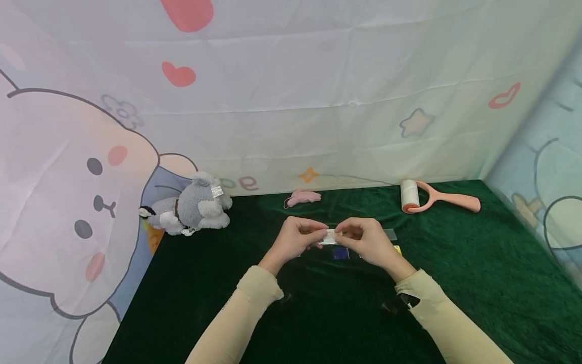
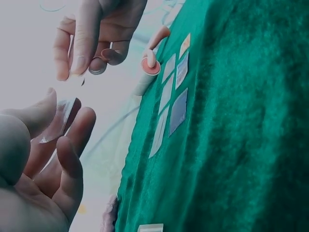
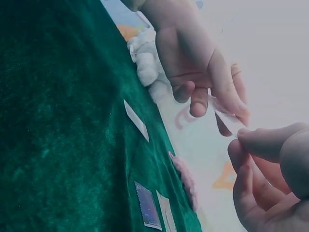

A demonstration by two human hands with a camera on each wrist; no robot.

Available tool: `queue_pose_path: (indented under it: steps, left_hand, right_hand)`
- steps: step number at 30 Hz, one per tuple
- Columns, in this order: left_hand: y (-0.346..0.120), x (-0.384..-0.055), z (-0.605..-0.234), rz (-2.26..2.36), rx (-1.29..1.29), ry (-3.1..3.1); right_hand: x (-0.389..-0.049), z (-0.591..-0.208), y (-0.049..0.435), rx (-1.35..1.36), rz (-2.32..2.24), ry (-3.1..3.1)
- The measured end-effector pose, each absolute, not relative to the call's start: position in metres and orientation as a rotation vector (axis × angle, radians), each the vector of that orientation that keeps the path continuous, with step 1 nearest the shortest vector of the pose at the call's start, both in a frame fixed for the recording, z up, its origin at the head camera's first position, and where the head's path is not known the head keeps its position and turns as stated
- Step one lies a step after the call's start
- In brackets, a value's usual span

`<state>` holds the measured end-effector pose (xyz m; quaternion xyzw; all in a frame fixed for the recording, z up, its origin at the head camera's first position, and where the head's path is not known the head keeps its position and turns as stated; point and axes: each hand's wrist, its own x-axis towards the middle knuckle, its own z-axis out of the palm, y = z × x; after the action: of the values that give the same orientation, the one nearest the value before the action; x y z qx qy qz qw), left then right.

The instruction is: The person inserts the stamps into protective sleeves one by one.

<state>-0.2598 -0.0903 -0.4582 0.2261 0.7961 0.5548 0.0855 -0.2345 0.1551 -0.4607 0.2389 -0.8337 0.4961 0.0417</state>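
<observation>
Above the green cloth, both hands pinch a small clear plastic sleeve (image 1: pixel 331 236) from opposite ends. My left hand (image 1: pixel 293 237) has its thumb and fingers on one side, and the sleeve (image 2: pixel 62 118) is tilted and see-through in the left wrist view. On the other side, my right hand (image 1: pixel 369 241) pinches the edge between thumb and fingertip. A small whitish piece (image 2: pixel 76 81) shows at the right fingertips; I cannot tell what it is. Below the hands lies a dark blue stamp (image 3: pixel 147 205) with a toothed edge, beside a pale flat strip (image 3: pixel 166 212).
Several flat pieces lie in two rows, including a bluish one (image 2: pixel 178 113). At the table's back stand a grey plush toy (image 1: pixel 195 207) on the left, a small pink plush (image 1: pixel 303 197) mid-table, and a lint roller (image 1: pixel 443 198) on the right. A printed curtain (image 1: pixel 282 101) hangs behind.
</observation>
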Motion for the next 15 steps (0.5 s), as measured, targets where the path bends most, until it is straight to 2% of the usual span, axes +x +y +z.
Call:
queue_pose_path:
  steps: [15]
  left_hand:
    - [-0.0910,-0.2531,-0.4576,1.218,0.880,2.682]
  right_hand:
    - [-0.2334,-0.4609,0.1544,0.693,1.550,-2.567]
